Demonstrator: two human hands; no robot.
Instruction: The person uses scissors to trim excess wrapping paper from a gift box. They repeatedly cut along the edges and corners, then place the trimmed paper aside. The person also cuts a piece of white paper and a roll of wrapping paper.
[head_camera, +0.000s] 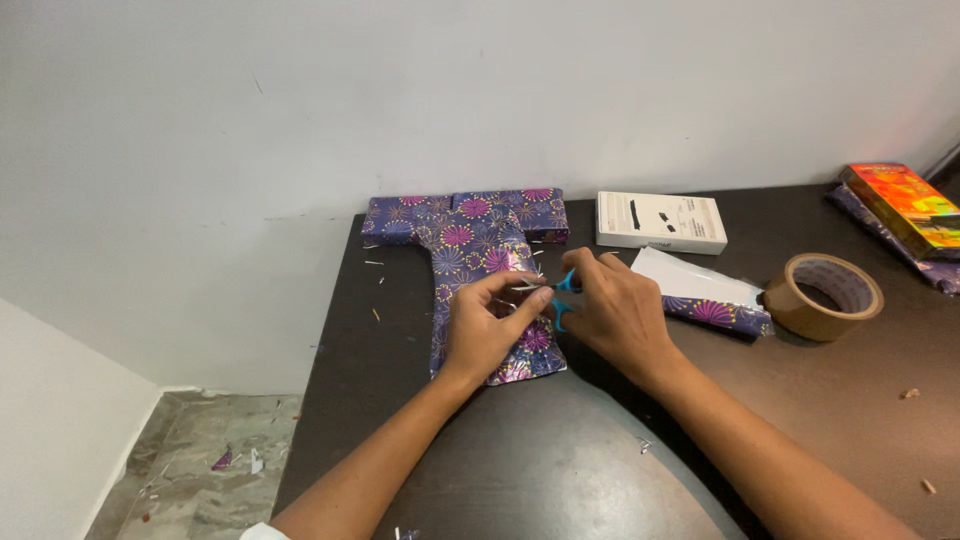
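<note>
A T-shaped object (470, 228) wrapped in purple paper with pink flower patterns lies flat on a dark table (560, 460). My left hand (485, 328) rests on its stem and pinches a thin shiny strip, probably clear tape, between thumb and forefinger. My right hand (612, 310) is just to the right, fingers closed through the blue handles of small scissors (563, 296). The blades are mostly hidden between the two hands, close to the strip.
A white flat box (660, 221) lies behind my right hand. A folded piece of the same purple paper (712, 305) and a roll of brown tape (825, 295) sit to the right. A colourful box (905, 205) is at the far right. Scraps dot the table and floor (215, 465).
</note>
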